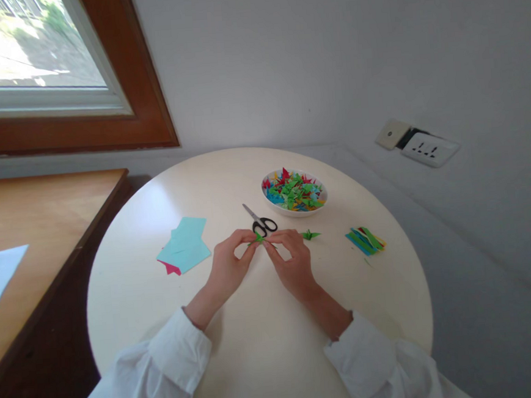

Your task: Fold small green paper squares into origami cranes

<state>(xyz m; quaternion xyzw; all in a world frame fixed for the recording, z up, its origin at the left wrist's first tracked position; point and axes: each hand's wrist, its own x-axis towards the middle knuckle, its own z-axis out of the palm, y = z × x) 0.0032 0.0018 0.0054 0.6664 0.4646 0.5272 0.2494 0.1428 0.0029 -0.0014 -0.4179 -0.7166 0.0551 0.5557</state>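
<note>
Two hands meet near the middle of the round table (259,353) in the head view. The left hand (228,264) and the right hand (293,261) both have thumb and fingers closed on a small green paper piece (259,239), held just above the tabletop between them. It looks like a fold being pinched into shape. Any further crease on something this tiny would call for careful fingertip pressure and steady support from the other hand. The piece is bright green, pointed and already partly folded; its exact form is too small to tell.

Black-handled scissors (262,222) lie just beyond the fingers. A white bowl (296,214) heaped with coloured folded papers sits further back, and a finished green folded figure (311,235) lies beside the right hand. Coloured paper strips (365,240) lie to the right and light blue sheets (185,245) to the left.
</note>
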